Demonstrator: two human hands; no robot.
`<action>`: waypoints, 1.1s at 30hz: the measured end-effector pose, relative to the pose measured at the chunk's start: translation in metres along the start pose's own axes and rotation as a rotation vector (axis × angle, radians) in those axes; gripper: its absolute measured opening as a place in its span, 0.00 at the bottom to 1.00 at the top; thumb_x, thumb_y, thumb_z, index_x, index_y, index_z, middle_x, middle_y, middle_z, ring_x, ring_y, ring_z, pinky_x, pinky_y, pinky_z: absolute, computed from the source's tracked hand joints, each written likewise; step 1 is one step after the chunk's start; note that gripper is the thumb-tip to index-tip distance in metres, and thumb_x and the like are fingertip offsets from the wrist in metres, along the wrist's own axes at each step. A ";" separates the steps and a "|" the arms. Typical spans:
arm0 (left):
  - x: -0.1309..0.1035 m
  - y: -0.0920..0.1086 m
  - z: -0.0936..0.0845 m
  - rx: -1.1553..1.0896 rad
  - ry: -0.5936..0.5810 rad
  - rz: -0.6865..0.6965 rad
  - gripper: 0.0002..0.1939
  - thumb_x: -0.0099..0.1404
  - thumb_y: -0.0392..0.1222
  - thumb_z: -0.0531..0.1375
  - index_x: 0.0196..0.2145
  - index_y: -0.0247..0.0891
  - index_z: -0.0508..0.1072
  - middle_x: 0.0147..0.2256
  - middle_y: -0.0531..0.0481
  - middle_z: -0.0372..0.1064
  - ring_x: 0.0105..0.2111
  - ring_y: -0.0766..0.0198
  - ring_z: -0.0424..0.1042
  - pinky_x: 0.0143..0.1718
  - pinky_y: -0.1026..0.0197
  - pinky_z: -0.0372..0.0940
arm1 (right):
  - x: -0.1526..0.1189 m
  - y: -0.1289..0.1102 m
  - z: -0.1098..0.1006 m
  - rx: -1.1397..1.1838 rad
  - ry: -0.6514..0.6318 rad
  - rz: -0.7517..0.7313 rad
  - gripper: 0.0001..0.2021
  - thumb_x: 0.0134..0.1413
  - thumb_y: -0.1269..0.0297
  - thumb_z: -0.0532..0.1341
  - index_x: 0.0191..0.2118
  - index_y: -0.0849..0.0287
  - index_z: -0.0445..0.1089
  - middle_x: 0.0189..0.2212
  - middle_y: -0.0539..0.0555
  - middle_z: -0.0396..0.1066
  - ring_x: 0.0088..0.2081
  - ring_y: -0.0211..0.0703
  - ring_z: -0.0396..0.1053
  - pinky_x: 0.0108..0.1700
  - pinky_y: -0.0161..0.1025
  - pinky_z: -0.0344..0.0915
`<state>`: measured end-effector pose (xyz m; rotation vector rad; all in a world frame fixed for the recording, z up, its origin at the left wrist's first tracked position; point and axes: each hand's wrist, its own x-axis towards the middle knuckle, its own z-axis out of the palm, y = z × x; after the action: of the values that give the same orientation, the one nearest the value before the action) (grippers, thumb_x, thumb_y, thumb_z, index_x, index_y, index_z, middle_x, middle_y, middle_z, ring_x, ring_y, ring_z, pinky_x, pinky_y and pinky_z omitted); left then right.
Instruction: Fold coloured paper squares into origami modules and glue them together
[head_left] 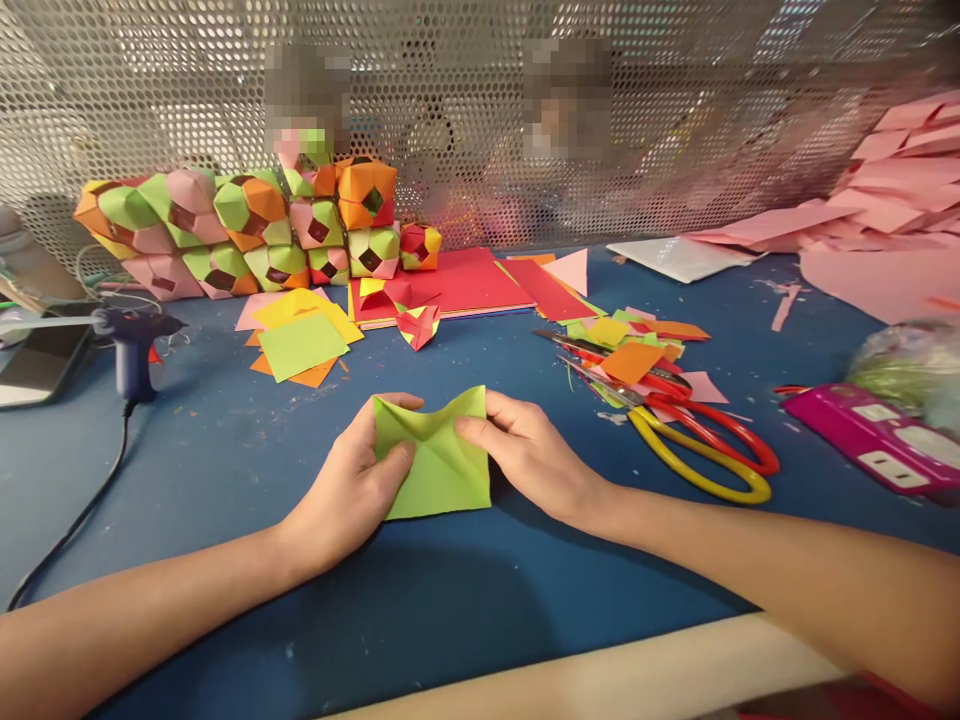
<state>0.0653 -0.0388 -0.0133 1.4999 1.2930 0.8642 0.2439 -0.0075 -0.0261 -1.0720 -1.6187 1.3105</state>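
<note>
A green square of origami paper (439,480) is held up just above the blue table, its upper edge dipping in the middle and crease lines running across it. My left hand (364,470) pinches its left side, thumb on the front face and fingers behind. At the upper right corner, my right hand (532,455) grips it the same way, with the thumb on the front. Beyond the hands lie a small stack of loose paper squares (304,345), green on top, and a red folded paper piece (418,325).
Folded paper balls (251,210) are stacked along the perforated metal screen (465,100). A glue gun (135,350) with a cord stands left. To the right are scissors (701,480) with red and yellow handles, paper scraps (634,360), a magenta device (862,435) and pink sheets (892,190).
</note>
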 end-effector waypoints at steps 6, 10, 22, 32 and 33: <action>0.000 0.001 -0.001 -0.022 0.024 0.036 0.13 0.65 0.40 0.50 0.47 0.45 0.63 0.37 0.54 0.65 0.34 0.66 0.65 0.33 0.65 0.62 | -0.002 -0.002 0.001 -0.034 0.027 -0.087 0.05 0.56 0.64 0.55 0.34 0.59 0.65 0.29 0.49 0.67 0.31 0.35 0.65 0.30 0.31 0.63; -0.001 0.001 -0.002 -0.031 0.028 0.085 0.13 0.66 0.42 0.49 0.48 0.45 0.65 0.38 0.55 0.63 0.37 0.67 0.64 0.38 0.67 0.61 | -0.004 -0.004 0.001 0.096 0.039 -0.117 0.07 0.55 0.63 0.58 0.39 0.57 0.63 0.31 0.49 0.68 0.32 0.35 0.67 0.32 0.30 0.64; -0.005 0.016 0.002 0.077 -0.052 0.081 0.12 0.66 0.45 0.50 0.42 0.40 0.69 0.34 0.53 0.66 0.34 0.65 0.63 0.34 0.66 0.60 | -0.008 -0.018 -0.006 -0.098 0.033 -0.207 0.06 0.53 0.62 0.60 0.32 0.60 0.66 0.25 0.48 0.65 0.27 0.32 0.60 0.28 0.29 0.60; -0.007 0.018 0.006 0.046 -0.064 -0.018 0.13 0.65 0.48 0.50 0.31 0.36 0.66 0.28 0.54 0.60 0.27 0.68 0.58 0.26 0.66 0.55 | -0.012 -0.025 -0.006 -0.046 -0.063 -0.182 0.04 0.53 0.67 0.59 0.30 0.61 0.66 0.24 0.46 0.65 0.26 0.30 0.61 0.28 0.27 0.60; -0.007 0.017 0.007 0.038 -0.066 -0.025 0.13 0.65 0.48 0.50 0.31 0.37 0.66 0.27 0.54 0.60 0.27 0.68 0.58 0.26 0.67 0.55 | -0.012 -0.025 -0.005 -0.042 -0.068 -0.175 0.05 0.53 0.66 0.59 0.30 0.61 0.66 0.24 0.46 0.64 0.26 0.30 0.61 0.28 0.27 0.60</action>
<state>0.0757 -0.0467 0.0010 1.5266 1.2831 0.7719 0.2495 -0.0197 -0.0012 -0.8965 -1.7557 1.2126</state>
